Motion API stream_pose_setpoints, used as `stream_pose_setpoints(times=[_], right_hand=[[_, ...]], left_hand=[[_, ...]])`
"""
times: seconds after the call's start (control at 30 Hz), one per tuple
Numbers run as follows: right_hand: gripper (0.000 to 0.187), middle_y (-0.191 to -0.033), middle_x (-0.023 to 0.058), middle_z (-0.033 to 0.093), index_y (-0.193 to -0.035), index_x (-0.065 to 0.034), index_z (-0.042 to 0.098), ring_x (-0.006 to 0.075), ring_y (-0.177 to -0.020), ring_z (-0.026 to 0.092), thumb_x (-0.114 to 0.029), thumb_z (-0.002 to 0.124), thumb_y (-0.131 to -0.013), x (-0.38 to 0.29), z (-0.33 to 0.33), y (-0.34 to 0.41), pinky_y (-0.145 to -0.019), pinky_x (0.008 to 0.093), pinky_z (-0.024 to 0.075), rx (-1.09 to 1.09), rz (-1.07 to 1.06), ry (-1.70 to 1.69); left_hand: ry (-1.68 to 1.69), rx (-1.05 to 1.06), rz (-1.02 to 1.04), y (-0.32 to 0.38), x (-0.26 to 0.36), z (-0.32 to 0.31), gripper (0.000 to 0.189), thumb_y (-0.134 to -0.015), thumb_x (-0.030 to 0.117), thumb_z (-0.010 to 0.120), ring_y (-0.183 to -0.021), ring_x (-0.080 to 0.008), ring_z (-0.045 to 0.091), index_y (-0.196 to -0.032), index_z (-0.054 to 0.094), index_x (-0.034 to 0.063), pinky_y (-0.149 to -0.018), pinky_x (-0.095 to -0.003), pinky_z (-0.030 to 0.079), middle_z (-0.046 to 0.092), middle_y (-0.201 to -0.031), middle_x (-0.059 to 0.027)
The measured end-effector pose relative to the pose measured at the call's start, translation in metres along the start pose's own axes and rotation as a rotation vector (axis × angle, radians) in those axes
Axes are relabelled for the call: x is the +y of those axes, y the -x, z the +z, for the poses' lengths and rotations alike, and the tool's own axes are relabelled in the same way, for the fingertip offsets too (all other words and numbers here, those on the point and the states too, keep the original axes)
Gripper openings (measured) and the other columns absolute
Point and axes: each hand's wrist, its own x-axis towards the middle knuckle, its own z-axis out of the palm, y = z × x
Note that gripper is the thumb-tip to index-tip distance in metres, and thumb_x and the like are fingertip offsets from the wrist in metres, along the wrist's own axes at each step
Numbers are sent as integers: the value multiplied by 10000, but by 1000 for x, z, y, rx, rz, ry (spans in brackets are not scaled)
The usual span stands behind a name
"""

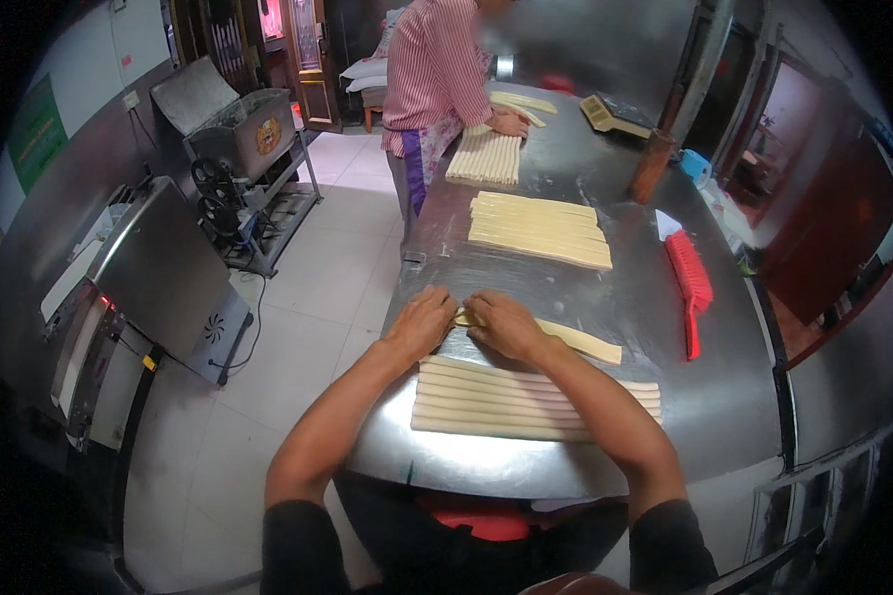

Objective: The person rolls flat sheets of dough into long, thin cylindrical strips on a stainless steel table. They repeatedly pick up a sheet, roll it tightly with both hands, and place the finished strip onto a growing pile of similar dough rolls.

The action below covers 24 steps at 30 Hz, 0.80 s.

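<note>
A flat strip of pale dough (584, 343) lies lengthwise across the steel worktable in front of me. My left hand (426, 316) pinches its left end with bent fingers. Close beside it, my right hand (502, 320) grips the same strip a little further along, and the fingers hide part of the dough. The strip's right part rests flat on the metal. Nearer to me, below my wrists, several rolled dough lengths (498, 401) lie side by side, touching; my right forearm crosses over them. Beyond my hands sits a sheet of flat dough cut into strips (539, 230).
Across the steel worktable (714, 416), a co-worker (435, 82) handles another row of dough rolls (484, 158). A red bench brush (689, 290), a wooden cylinder (651, 167) and a scale (616, 113) stand toward the right side. Machines (242, 141) occupy the floor at left.
</note>
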Motion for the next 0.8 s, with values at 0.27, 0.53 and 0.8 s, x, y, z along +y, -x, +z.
stream_pose_setpoints(times=[0.27, 0.53, 0.8], right_hand=[[182, -1082, 169, 640, -1087, -39, 620, 416, -1052, 638, -107, 715, -947, 9, 19, -2, -894, 517, 545, 87, -72, 71], [158, -1053, 163, 642, -1050, -46, 628, 398, -1005, 647, -183, 686, -994, 23, -5, 17, -873, 511, 545, 93, -81, -62], [111, -993, 171, 633, -983, -41, 611, 384, -977, 638, -120, 679, -944, 35, -5, 31, -871, 482, 540, 202, -181, -20]], left_hand=[[72, 25, 12, 5, 1, 4, 147, -920, 86, 751, -1062, -382, 634, -1038, 702, 13, -923, -476, 540, 638, -1051, -159], [-293, -104, 131, 3, 20, -6, 243, -943, 209, 699, -1102, -332, 640, -1038, 728, -13, -969, -461, 534, 654, -1079, -145], [2, -221, -84, 19, 64, 0, 746, -1062, 461, 630, -1504, -454, 441, -1544, 467, -84, -1244, -510, 380, 471, -1603, -280]])
